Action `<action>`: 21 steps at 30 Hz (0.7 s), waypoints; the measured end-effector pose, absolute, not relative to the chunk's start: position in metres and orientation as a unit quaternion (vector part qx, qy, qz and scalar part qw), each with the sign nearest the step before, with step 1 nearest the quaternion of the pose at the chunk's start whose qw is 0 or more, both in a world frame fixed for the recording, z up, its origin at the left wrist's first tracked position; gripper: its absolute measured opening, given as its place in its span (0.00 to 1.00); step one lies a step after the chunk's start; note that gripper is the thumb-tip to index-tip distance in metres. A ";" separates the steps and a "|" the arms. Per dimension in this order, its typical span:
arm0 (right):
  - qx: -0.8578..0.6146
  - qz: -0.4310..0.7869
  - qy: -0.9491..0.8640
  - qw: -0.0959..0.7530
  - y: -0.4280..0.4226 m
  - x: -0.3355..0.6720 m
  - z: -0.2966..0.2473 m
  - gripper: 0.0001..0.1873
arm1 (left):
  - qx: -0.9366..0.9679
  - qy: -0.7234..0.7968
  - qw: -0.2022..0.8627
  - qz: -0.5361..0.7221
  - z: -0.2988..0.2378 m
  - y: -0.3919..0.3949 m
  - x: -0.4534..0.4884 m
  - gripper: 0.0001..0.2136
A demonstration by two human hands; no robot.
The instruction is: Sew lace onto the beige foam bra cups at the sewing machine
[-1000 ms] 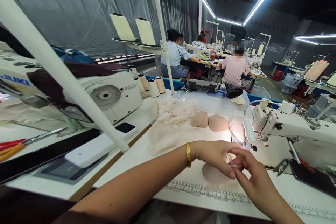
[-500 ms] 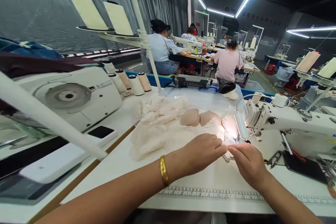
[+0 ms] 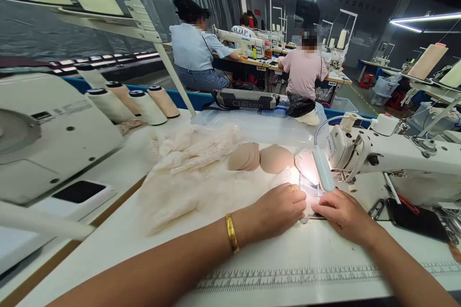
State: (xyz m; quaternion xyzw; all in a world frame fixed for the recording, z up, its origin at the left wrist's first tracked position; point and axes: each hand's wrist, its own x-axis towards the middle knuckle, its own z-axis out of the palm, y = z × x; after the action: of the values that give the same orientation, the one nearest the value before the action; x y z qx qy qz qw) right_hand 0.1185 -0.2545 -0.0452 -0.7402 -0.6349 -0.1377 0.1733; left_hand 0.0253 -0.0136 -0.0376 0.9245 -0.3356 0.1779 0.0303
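Observation:
My left hand [image 3: 275, 210], with a ring and a gold bracelet, is closed with its fingertips on a small pale fabric piece [image 3: 308, 212] in front of the lit needle area. My right hand [image 3: 342, 212] pinches the right side of the same piece, its fingertips by the presser foot. The white sewing machine [image 3: 403, 146] stands to the right, with a small lamp [image 3: 323, 171] shining down on the work. Behind my left hand are a stack of beige bra cups [image 3: 245, 157], another beige cup [image 3: 276, 158] and cream lace fabric [image 3: 194, 187]. My fingers partly hide the held piece.
A ruler strip [image 3: 288, 278] runs along the table's front. Snips [image 3: 376, 209] and a black phone [image 3: 414, 219] lie right of my right hand. Thread cones [image 3: 147, 107] and another machine [image 3: 54, 129] stand left. People sit at machines beyond a translucent plastic bin [image 3: 252, 122].
My view has turned and shifted. My hands, fingertips touching before, are now slightly apart with the pale fabric showing between them. My right hand has moved closer to the presser foot.

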 end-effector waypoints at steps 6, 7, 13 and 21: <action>-0.725 -0.091 -0.648 0.216 -0.256 0.114 -0.042 0.19 | 0.928 -0.327 0.067 0.168 -0.034 -0.014 0.023 0.09; -0.724 -0.085 -0.648 0.221 -0.256 0.114 -0.042 0.19 | 0.928 -0.329 0.066 0.164 -0.034 -0.015 0.023 0.09; -0.727 -0.081 -0.643 0.228 -0.256 0.113 -0.041 0.18 | 0.933 -0.323 0.062 0.147 -0.032 -0.017 0.023 0.07; -0.732 -0.069 -0.639 0.227 -0.257 0.113 -0.039 0.19 | 0.927 -0.329 0.096 0.155 -0.041 -0.017 0.028 0.08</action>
State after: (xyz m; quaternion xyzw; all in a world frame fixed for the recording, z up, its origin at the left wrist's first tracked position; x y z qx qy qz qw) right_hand 0.1133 -0.2573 -0.0394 -0.7318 -0.6391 -0.0686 0.2266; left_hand 0.0275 -0.0170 -0.0411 0.9265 -0.3293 0.1546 0.0960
